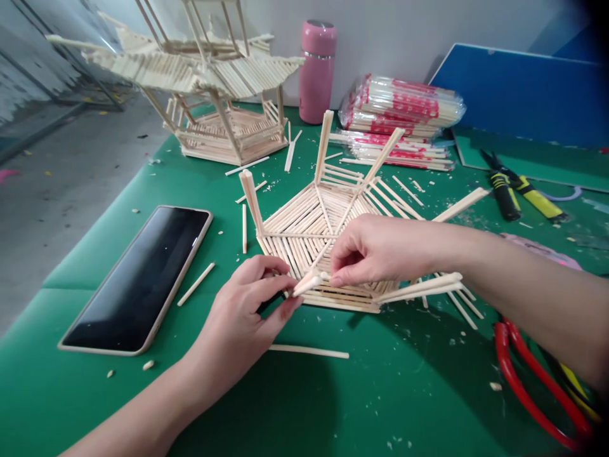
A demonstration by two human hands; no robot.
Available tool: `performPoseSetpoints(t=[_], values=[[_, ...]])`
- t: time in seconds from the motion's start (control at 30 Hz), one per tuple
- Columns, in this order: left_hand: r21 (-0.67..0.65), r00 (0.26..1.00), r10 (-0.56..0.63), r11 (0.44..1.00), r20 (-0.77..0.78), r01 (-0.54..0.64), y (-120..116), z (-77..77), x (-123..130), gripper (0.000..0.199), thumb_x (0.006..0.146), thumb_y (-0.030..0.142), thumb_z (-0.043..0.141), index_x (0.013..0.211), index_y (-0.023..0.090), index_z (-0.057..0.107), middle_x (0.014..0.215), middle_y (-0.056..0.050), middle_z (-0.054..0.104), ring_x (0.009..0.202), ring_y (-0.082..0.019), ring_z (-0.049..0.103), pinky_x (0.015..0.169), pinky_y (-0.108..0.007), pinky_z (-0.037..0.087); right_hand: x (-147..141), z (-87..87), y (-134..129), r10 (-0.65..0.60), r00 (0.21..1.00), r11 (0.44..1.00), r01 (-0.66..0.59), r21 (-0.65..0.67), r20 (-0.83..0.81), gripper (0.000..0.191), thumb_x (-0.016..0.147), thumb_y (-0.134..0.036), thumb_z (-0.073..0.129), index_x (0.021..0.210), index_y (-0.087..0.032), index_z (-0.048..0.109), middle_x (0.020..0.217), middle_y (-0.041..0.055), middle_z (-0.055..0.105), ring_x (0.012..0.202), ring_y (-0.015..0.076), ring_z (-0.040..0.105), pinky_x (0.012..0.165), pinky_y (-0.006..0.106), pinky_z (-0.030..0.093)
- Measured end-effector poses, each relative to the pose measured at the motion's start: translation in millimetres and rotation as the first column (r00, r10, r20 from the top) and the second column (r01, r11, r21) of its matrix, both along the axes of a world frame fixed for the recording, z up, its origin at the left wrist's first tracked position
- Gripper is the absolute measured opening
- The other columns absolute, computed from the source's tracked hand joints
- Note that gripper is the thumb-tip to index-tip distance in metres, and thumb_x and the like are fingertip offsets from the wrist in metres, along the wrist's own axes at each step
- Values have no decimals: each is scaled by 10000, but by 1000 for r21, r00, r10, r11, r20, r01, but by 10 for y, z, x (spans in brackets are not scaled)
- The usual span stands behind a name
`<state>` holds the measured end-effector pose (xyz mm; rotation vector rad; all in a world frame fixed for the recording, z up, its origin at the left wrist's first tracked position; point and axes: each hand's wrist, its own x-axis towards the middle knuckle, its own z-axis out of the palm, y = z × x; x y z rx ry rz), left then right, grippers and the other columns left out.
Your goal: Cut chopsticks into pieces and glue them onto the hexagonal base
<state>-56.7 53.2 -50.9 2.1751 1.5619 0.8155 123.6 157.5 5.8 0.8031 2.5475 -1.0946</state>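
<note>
A six-sided base of wooden sticks [295, 225] lies mid-table, with bundled stick posts rising at its corners. My left hand [261, 295] is at its near left corner, thumb and fingers closed on a stick post [308, 284] that points toward the camera. Just right of that post, over the near part of the base, is my right hand [364, 254]. Its fingers are curled together with the tips low by the near edge, and whatever they hold is hidden or too small to name.
A larger stick pavilion [214, 76] stands at the back left, beside a pink bottle [318, 73] and packs of sticks [404, 105]. A phone [137, 279] lies left. Yellow-black pliers [507, 193] and a red-handled tool [537, 381] are right. Loose sticks are scattered about.
</note>
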Motion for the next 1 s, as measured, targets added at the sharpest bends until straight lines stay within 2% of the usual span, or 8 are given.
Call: performPoseSetpoints(t=[0.3,0.8,1.0], values=[[-12,1000,23,1000,-10,-23,-13,19,4,122,772,212,542,745,181,658,873,-48,602,798,-158,597,701,-263,496,-48,44,-25,35,998,999,-35,-17,56,174,760,-256,560,651,-152,645,516,-37,523,468,74,438,434,210,304],[4,999,6,1000,-41,-6,-13,7,-22,77,767,188,557,766,178,634,899,-44,577,797,-149,592,687,-244,480,-65,74,-39,62,994,997,-57,-55,86,196,747,-220,572,563,-152,563,449,-71,436,417,54,380,427,211,272],[-18,999,1,1000,-42,-2,-2,16,-3,99,774,203,547,755,194,644,896,-39,584,788,-153,596,673,-248,481,-67,65,-37,77,995,996,-73,-53,70,179,730,-212,579,560,-159,560,459,-73,452,422,58,387,430,217,269]])
